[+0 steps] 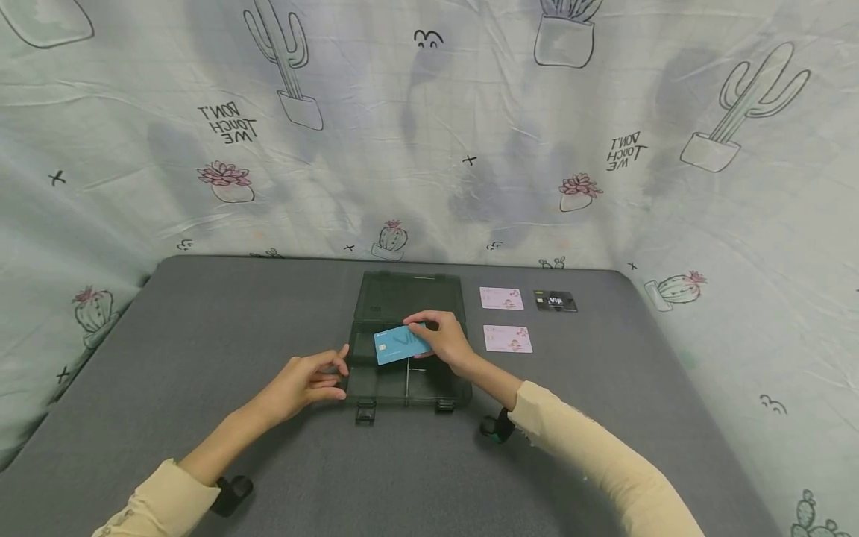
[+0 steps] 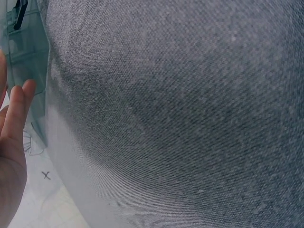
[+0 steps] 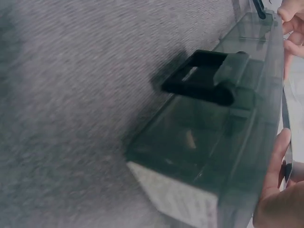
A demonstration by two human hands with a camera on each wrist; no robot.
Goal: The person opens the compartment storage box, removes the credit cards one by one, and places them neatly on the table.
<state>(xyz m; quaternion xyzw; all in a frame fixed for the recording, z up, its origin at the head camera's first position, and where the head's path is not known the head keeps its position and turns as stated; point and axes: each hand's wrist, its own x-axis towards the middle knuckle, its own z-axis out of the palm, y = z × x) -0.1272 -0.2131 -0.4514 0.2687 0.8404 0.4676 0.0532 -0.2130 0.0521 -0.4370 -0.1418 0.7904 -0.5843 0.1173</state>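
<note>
A dark translucent plastic box (image 1: 362, 382) lies with its lid (image 1: 409, 297) folded back, and thin dividers split its inside into compartments. My right hand (image 1: 448, 341) pinches a blue card (image 1: 399, 345) by its right end, thumb on top, and holds it tilted over the compartments. At the box's left side is my left hand (image 1: 310, 382), its fingertips right at the wall; in the left wrist view the fingers (image 2: 17, 107) extend fairly straight along the box. A front latch (image 3: 204, 78) hangs unfastened in the right wrist view.
Right of the box lie two pink cards (image 1: 501, 298) one behind the other, and a black card (image 1: 555, 301) marked "Vip". Everything stands on a grey cloth-covered table (image 1: 268, 313). A white curtain (image 1: 376, 149) with cactus drawings rises behind it.
</note>
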